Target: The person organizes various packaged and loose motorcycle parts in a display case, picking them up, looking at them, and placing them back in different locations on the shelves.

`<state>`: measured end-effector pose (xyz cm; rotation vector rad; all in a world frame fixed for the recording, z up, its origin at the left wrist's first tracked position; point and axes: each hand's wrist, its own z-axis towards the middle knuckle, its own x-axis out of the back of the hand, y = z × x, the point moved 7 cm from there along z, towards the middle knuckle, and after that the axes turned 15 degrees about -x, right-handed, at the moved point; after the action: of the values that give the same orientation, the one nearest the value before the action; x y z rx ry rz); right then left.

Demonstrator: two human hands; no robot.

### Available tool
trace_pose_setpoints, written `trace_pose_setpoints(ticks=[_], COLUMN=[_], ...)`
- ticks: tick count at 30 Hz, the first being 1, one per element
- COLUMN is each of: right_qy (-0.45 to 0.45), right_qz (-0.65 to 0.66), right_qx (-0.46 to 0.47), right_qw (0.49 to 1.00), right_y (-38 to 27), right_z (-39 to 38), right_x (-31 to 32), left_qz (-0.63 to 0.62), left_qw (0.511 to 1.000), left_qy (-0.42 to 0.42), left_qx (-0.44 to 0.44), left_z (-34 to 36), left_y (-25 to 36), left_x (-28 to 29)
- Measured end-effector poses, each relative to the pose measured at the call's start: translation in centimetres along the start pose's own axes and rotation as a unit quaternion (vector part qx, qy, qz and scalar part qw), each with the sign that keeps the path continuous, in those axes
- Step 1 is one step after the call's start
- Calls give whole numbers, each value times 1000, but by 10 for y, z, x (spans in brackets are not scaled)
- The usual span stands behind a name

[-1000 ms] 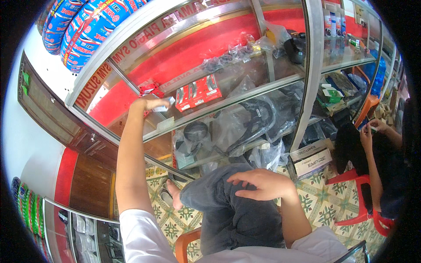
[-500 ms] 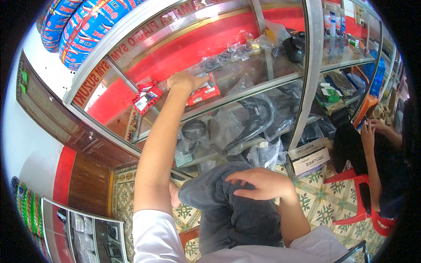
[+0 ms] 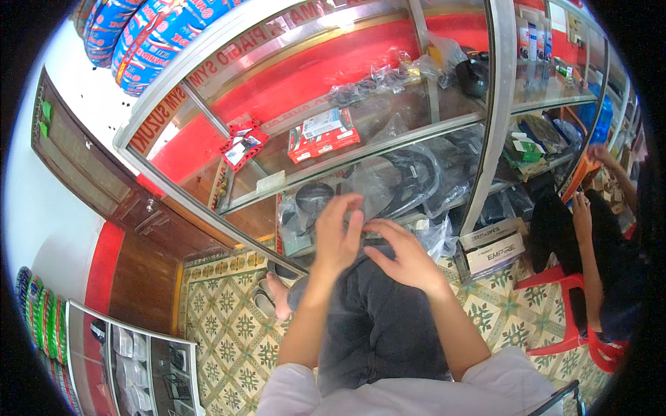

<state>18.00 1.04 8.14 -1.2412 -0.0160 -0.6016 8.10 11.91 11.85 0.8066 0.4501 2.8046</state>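
My left hand (image 3: 338, 234) is raised over my lap, fingers loosely bent and thumb apart, with nothing visible in it. Close beside it, my right hand (image 3: 404, 258) hovers above my thigh with its fingers apart, also holding nothing. The fingertips of the two hands nearly meet. Ahead of them, on the glass shelf of a display cabinet, lies a red box (image 3: 325, 147) with a white and blue packet (image 3: 323, 123) on top. A red plastic basket (image 3: 245, 146) with papers in it stands left of the box. A small whitish block (image 3: 270, 182) sits near the shelf's front edge.
The cabinet's metal frame post (image 3: 483, 139) rises at right. Bagged black parts (image 3: 409, 182) fill the lower shelf. A labelled carton (image 3: 494, 253) stands on the tiled floor. At far right, another person sits by a red plastic chair (image 3: 555, 333). Wrapped tyres (image 3: 166, 35) hang upper left.
My left hand has drawn back from the red box on the shelf to beside my right hand. My right hand has shifted slightly up. The view has turned a little.
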Motion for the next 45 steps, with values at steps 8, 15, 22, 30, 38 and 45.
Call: trace_pose_setpoints(ticks=[8, 15, 22, 30, 38, 45], right_qy=[108, 85, 71, 69, 96, 127], right_qz=[98, 27, -28, -87, -90, -98], right_qx=[-71, -13, 16, -2, 17, 22], right_qw=[987, 996, 997, 994, 991, 987], right_y=[77, 60, 50, 41, 13, 15], right_z=[-5, -12, -12, -12, -23, -30], right_x=[-61, -63, -59, -71, -56, -40], left_qz=[-167, -274, -234, -260, -262, -253], left_qw=[977, 940, 950, 927, 930, 938], left_qy=[121, 185, 186, 241, 239, 217], left_qx=[58, 85, 91, 123, 100, 98], left_z=[-110, -124, -130, -141, -123, -110], left_y=[-19, -25, -33, -42, -19, 3], left_x=[-61, -62, -63, -57, -51, -53])
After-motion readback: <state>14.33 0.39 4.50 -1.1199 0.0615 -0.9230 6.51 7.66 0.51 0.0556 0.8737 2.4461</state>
